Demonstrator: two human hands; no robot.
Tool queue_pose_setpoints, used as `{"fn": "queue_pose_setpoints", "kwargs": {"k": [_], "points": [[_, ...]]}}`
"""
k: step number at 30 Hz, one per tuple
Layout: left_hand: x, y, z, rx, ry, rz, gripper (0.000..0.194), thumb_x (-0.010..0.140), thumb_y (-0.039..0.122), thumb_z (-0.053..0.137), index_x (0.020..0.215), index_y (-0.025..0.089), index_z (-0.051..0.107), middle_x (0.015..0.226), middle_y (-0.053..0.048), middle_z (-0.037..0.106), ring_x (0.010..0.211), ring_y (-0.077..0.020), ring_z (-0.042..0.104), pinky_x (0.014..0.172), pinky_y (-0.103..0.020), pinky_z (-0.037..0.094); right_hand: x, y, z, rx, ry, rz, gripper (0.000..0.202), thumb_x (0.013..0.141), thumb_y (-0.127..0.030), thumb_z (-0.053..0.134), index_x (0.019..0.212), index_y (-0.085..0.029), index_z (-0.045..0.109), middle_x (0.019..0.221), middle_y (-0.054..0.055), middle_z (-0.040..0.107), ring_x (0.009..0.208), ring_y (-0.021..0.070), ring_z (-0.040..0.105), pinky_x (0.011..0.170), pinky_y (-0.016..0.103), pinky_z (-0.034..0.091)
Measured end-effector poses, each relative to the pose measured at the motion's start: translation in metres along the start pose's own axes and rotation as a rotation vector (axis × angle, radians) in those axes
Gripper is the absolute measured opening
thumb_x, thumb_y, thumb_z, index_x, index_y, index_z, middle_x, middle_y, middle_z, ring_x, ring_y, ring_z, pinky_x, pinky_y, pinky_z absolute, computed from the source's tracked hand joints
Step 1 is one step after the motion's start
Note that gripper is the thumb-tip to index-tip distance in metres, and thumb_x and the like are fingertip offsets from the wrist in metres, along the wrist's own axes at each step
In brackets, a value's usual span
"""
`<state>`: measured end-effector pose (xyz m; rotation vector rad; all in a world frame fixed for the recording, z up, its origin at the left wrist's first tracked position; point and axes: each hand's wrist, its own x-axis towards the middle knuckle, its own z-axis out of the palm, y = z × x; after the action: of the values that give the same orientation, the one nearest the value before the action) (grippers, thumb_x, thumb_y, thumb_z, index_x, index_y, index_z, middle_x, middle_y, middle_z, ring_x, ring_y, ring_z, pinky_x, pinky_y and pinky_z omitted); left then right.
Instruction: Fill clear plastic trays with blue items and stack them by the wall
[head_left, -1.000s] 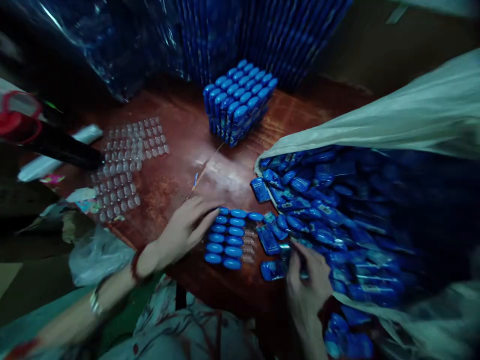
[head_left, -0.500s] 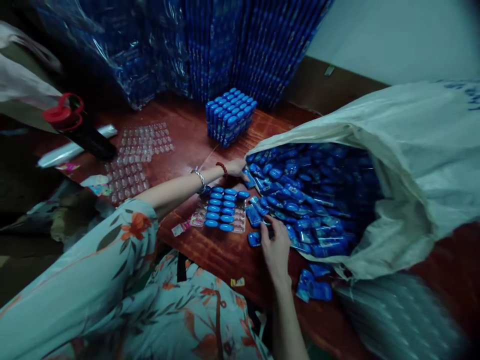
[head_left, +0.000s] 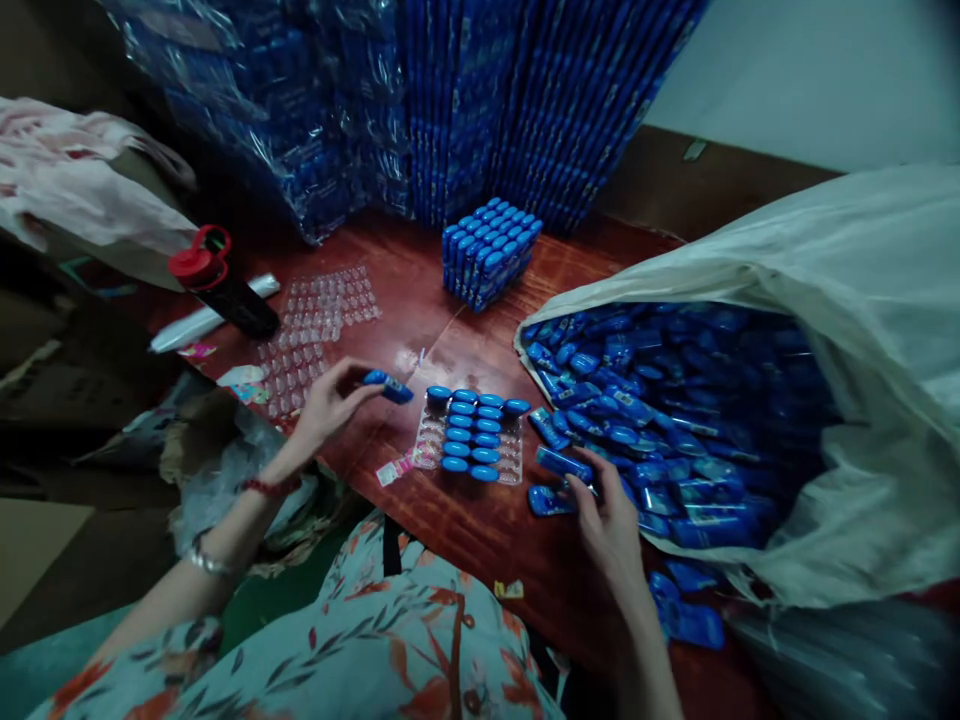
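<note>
My left hand (head_left: 330,405) pinches one blue packet (head_left: 388,386) above the table, left of a clear plastic tray (head_left: 511,457). Rows of shiny blue oval pieces (head_left: 471,425) stand in the tray's middle, with one more at each upper side. To the tray's right, my right hand (head_left: 606,510) grips another blue packet (head_left: 562,463) between thumb and fingers. Under it lies a loose blue packet (head_left: 549,500). Many more blue packets (head_left: 660,410) fill the mouth of a large white sack (head_left: 862,400).
A block of blue packs (head_left: 491,252) stands behind the tray, before tall blue stacks (head_left: 465,110). Empty clear trays (head_left: 322,310), a black bottle with a red lid (head_left: 240,305) and a plastic roll (head_left: 214,318) are at the left. Loose packets (head_left: 694,620) lie lower right.
My left hand has moved from the sack's mouth to the left of the tray, carrying a blue packet. My right hand has closed on a packet. The view has shifted.
</note>
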<state>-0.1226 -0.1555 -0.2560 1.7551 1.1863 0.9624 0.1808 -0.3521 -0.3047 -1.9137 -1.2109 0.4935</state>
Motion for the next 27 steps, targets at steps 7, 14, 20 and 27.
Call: {"fn": "queue_pose_setpoints", "kwargs": {"k": [7,14,20,27], "points": [[-0.042,-0.026,0.058,0.090,0.010,0.138,0.018,0.086,0.023,0.049,0.099,0.015,0.058,0.092,-0.005,0.063,0.085,-0.0144,0.060,0.079,-0.029,0.050,0.037,-0.022,0.037,-0.161,-0.047,-0.373,0.024,0.091,-0.028,0.044,0.109,-0.020,0.057,0.103,0.008,0.064,0.094,0.0190,0.061,0.083,0.034,0.049],[-0.024,-0.031,0.048,0.497,-0.310,0.516,0.030,0.090,0.012,0.032,0.109,0.016,0.055,0.095,-0.007,0.058,0.085,-0.0144,0.054,0.074,-0.026,0.048,0.063,-0.049,0.026,-0.578,-0.398,-0.630,0.034,0.087,-0.008,0.035,0.108,-0.020,0.060,0.100,0.010,0.062,0.093,0.0207,0.056,0.078,0.033,0.047],[-0.003,-0.002,0.053,0.823,-0.617,0.669,0.022,0.089,0.009,0.036,0.095,0.016,0.056,0.093,-0.008,0.057,0.084,-0.0173,0.051,0.075,-0.029,0.045,0.080,-0.081,0.029,-0.780,-0.596,-0.577,0.026,0.086,-0.006,0.041,0.099,-0.018,0.061,0.094,0.009,0.061,0.088,0.0195,0.057,0.069,0.027,0.044],[0.000,0.003,0.047,0.891,-0.462,0.661,0.030,0.084,0.006,0.040,0.107,0.017,0.058,0.107,-0.012,0.057,0.093,-0.0229,0.052,0.079,-0.036,0.044,0.059,-0.052,0.017,-0.436,-0.354,-0.480,0.031,0.091,-0.022,0.043,0.120,-0.022,0.054,0.116,0.007,0.059,0.103,0.0181,0.057,0.083,0.031,0.047]]}}
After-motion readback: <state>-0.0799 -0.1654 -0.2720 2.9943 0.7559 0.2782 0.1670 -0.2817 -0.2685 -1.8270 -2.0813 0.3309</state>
